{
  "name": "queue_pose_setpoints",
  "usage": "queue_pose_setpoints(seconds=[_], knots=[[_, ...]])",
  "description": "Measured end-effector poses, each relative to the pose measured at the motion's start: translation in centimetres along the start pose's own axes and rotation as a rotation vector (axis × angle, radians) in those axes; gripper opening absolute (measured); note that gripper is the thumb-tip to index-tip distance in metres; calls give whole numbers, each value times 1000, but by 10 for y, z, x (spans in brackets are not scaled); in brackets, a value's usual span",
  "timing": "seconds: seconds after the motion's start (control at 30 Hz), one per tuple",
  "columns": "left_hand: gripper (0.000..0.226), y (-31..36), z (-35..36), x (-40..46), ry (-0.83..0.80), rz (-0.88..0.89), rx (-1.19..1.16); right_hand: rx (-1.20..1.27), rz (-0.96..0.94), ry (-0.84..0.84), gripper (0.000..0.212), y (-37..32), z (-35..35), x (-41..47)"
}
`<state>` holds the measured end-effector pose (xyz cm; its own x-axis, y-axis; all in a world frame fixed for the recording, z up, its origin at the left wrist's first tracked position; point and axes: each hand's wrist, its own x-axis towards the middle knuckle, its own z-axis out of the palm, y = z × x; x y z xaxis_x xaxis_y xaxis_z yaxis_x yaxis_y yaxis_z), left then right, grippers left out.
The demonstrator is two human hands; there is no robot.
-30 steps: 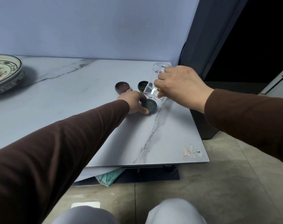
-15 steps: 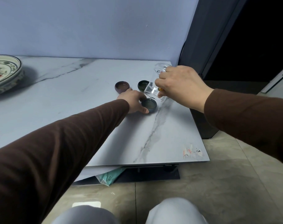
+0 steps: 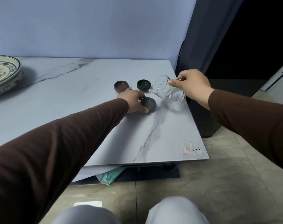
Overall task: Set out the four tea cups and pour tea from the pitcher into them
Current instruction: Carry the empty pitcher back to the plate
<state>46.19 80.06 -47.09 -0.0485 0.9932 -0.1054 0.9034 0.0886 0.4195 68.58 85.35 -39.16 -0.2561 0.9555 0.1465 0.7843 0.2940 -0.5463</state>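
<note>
Marble-patterned stone forms the table point(image 3: 73, 94), a smooth pale slab with grey veins. Three round, shallow glazed tea cups are visible near its right edge: one purple cup point(image 3: 121, 86), one dark green cup point(image 3: 143, 85) beside it, and one blue-grey cup point(image 3: 148, 103) nearer the front, holding pale liquid. A fourth cup cannot be seen. One clear ribbed glass pitcher point(image 3: 169, 92) is tilted, spout down, close to the dark green cup's rim, its base above the table's right edge. The right hand point(image 3: 191, 85) pinches the pitcher's brown handle with fingers closed on it. The left hand point(image 3: 132, 101) rests on the table, thumb and fingers curled narrowly against the blue-grey cup's side. One painted ceramic plate point(image 3: 3, 73) sits at the far left edge. Both sleeves are brown knit.
</note>
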Motion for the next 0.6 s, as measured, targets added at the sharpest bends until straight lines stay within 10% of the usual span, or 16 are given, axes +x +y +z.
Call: queue_pose_setpoints(seconds=[0.6], knots=[[38, -64, -74, -19, 295, 121, 21, 606, -15, -56, 33, -60, 39, 27]])
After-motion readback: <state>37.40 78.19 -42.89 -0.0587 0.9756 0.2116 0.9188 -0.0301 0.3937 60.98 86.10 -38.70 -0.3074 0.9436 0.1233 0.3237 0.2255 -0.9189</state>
